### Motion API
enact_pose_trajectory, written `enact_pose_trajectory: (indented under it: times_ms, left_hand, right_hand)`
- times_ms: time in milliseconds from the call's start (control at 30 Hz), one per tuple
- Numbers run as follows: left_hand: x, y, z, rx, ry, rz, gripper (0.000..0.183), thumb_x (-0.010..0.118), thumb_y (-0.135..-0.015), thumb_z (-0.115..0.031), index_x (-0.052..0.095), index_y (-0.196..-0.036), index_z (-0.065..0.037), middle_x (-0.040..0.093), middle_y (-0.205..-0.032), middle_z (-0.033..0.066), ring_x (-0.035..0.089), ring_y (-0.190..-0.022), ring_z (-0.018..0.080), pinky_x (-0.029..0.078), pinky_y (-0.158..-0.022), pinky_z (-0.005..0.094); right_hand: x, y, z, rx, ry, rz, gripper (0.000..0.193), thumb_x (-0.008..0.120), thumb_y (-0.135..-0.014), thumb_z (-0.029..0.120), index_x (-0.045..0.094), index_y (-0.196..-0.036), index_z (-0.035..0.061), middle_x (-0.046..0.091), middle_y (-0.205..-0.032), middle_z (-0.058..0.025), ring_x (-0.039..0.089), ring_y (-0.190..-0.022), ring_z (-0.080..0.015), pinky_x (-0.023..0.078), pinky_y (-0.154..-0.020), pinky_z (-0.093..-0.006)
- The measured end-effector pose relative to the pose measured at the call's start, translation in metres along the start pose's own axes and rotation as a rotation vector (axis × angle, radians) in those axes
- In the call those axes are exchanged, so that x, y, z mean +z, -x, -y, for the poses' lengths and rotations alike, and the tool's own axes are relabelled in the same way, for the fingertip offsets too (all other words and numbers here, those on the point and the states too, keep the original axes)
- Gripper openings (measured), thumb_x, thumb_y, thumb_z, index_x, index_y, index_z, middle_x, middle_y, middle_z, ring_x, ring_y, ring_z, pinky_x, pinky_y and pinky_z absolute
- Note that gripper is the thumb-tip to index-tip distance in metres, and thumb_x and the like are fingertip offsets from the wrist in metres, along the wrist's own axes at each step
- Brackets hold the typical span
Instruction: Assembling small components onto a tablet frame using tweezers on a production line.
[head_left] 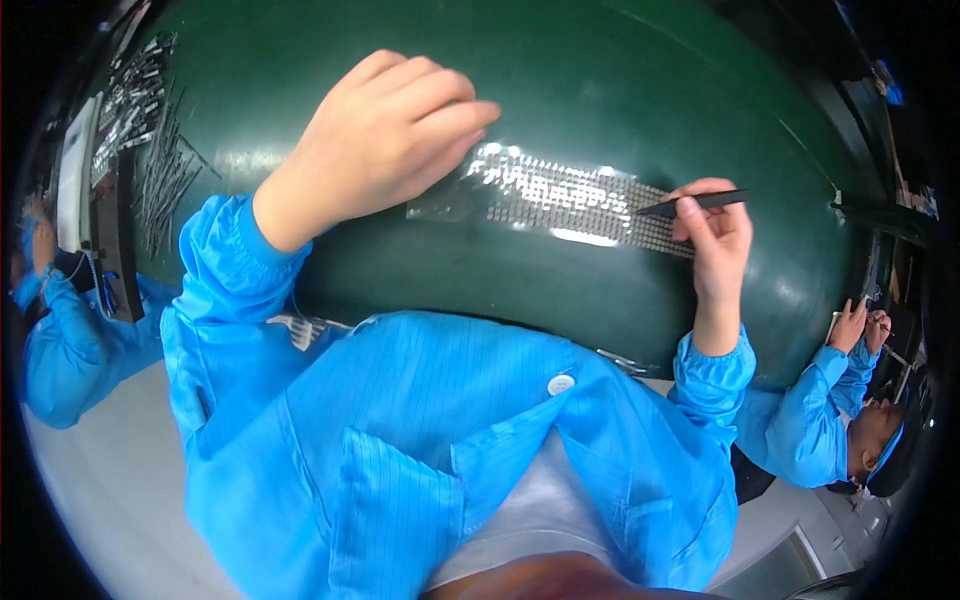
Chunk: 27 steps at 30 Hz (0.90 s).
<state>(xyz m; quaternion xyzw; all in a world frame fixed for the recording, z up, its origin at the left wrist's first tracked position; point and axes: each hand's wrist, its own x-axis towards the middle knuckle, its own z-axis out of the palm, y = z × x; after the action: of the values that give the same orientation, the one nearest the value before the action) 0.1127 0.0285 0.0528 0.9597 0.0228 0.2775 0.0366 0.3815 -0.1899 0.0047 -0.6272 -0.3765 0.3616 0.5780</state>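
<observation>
A clear sheet [560, 200] with rows of tiny shiny metal pieces lies on the green table in front of me. My right hand [718, 235] grips black tweezers [715, 199] between thumb and fingers at the sheet's right end. The tweezers' thin tip points left, over the rows of pieces. Above the sheet's left end is my left hand [395, 130], back upward, its fingers bent and pressed together. Whatever those fingers may hold is hidden beneath them.
A heap of thin metal strips [165, 180] lies at the table's far left, beside a dark box-like fixture [118, 235]. Co-workers in blue sit on either side: one sleeve [75, 335] shows at left, a pair of hands [855, 328] at right.
</observation>
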Motion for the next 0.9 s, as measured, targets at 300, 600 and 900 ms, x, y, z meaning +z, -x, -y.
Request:
enact_pose_trajectory:
  times_ms: [300, 600, 900]
  left_hand:
    - [0.010, 0.046, -0.012, -0.170, 0.062, 0.145, 0.020, 0.069, -0.074, -0.007, 0.067, -0.094, -0.007, 0.060, -0.093, 0.0048, 0.058, -0.086, 0.0232, 0.046, -0.074, 0.0346]
    - [0.045, 0.024, 0.002, -0.337, 0.379, 0.176, 0.012, 0.067, -0.080, -0.011, 0.065, -0.090, -0.005, 0.058, -0.087, 0.0071, 0.060, -0.079, 0.0265, 0.049, -0.069, 0.0353]
    - [0.052, 0.020, 0.000, -0.203, 0.235, 0.158, 0.007, 0.061, -0.083, -0.009, 0.057, -0.086, -0.005, 0.054, -0.085, 0.0095, 0.058, -0.077, 0.0290, 0.048, -0.068, 0.0360]
  right_hand:
    - [0.020, -0.002, 0.002, -0.073, -0.027, 0.015, 0.014, 0.061, -0.089, 0.001, 0.056, -0.101, 0.0004, 0.065, -0.092, -0.0120, 0.050, -0.065, -0.0062, 0.042, -0.059, -0.0186]
    - [0.064, -0.012, 0.011, -0.071, -0.059, 0.187, 0.018, 0.066, -0.086, 0.003, 0.057, -0.102, 0.0008, 0.064, -0.091, -0.0061, 0.060, -0.082, -0.0091, 0.047, -0.066, -0.0194]
    - [0.061, -0.004, -0.004, -0.073, -0.050, 0.199, 0.018, 0.068, -0.085, 0.004, 0.058, -0.100, 0.0011, 0.062, -0.091, -0.0045, 0.060, -0.085, -0.0102, 0.049, -0.075, -0.0231]
